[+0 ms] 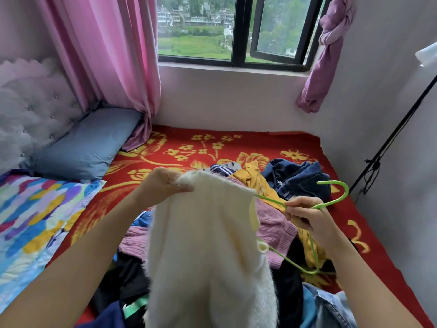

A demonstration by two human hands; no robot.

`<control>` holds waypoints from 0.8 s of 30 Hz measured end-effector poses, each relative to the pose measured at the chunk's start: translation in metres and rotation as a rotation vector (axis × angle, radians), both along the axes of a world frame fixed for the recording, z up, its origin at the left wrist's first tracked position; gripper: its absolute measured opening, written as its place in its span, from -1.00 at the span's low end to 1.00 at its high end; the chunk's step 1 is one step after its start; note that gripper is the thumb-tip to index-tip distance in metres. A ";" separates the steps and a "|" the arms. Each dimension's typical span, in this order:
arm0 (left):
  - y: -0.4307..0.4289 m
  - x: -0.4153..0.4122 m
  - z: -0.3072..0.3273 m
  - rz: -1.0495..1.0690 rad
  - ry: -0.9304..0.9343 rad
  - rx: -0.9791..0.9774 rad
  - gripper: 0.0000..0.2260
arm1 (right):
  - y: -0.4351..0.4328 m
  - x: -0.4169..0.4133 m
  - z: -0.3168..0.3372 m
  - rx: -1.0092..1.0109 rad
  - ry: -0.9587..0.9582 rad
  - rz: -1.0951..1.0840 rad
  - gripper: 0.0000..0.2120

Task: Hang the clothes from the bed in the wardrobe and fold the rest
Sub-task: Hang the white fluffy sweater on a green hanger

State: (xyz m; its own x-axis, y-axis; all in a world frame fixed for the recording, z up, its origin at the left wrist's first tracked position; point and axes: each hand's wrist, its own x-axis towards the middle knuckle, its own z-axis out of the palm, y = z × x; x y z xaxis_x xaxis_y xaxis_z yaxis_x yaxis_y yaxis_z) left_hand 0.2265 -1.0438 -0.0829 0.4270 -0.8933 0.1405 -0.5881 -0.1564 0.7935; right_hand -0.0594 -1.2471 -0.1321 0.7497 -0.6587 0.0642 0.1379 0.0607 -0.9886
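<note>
Item: cream fuzzy sweater [208,233], being held up over the bed, hanging lengthwise toward the camera above the unsorted heap. Left hand [165,183] is pinching the top edge of the knit, fingers curled over the fabric, so the garment is hanging open and taut enough for loading. Right hand [305,214] is pinching the green hanger [347,189] at the base of its hook, with the hook pointing away to the right. One hanger arm is running into the sweater's upper edge and the lower wire is looping out beneath a cuff-like fold; whether that arm is seated in a shoulder or only under the neckline cannot be told, as the knit is covering it. Judged step: threading the hanger into the sweater before carrying it to the wardrobe, which is not in view. Remaining stock on the red floral bedcover [212,143]: pink cable knit [274,223], yellow garment [254,176], dark denim [298,178], and further dark pieces near the camera, all lying loose, so most of the task appears to be outstanding. Blue pillow [87,143] is resting at the headboard.
</note>
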 end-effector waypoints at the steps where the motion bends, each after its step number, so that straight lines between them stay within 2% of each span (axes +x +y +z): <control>1: -0.001 -0.001 0.000 0.028 -0.019 -0.050 -0.77 | -0.002 -0.001 0.004 -0.022 0.027 0.035 -0.61; 3: 0.001 -0.001 0.003 0.053 -0.025 -0.141 -0.89 | -0.008 -0.003 0.013 -0.078 0.076 0.073 -0.62; 5: 0.002 -0.002 0.003 0.020 0.001 -0.127 -0.82 | -0.013 -0.008 0.020 -0.117 0.096 0.071 -0.63; 8: -0.003 -0.014 0.003 -0.044 -0.018 -0.015 -0.93 | -0.008 -0.001 0.020 -0.125 0.078 0.074 -0.61; 11: -0.010 -0.031 0.005 -0.112 -0.053 -0.028 -0.86 | 0.009 0.012 0.015 -0.107 0.018 0.078 -0.61; 12: -0.011 -0.035 0.005 -0.123 -0.125 -0.030 -0.82 | 0.014 0.017 0.014 -0.107 -0.007 0.072 -0.61; 15: -0.011 -0.050 0.010 -0.129 -0.503 0.032 -0.61 | 0.032 0.035 0.015 -0.109 -0.063 0.078 -0.67; 16: -0.012 -0.055 0.013 -0.128 -0.567 0.035 -0.57 | 0.037 0.041 0.015 -0.112 -0.068 0.076 -0.71; 18: -0.013 -0.057 0.020 -0.100 -0.579 0.035 -0.57 | 0.044 0.052 0.018 -0.115 -0.065 0.067 -0.76; 21: -0.004 -0.046 0.024 -0.112 -0.613 -0.014 -0.70 | 0.039 0.056 0.023 -0.125 -0.055 0.050 -0.77; 23: 0.005 -0.041 0.024 -0.147 -0.631 -0.097 -0.78 | 0.033 0.056 0.026 -0.213 0.003 0.071 -0.81; 24: 0.008 -0.041 0.023 -0.151 -0.641 -0.125 -0.76 | 0.030 0.056 0.028 -0.294 0.035 0.083 -0.87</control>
State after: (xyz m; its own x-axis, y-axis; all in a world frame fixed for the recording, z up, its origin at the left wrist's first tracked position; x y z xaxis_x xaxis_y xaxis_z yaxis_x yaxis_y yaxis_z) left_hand 0.1856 -1.0353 -0.0597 0.0967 -0.8972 0.4309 -0.9573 0.0346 0.2869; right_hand -0.0029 -1.2171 -0.1041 0.8052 -0.5521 0.2163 0.1101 -0.2192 -0.9694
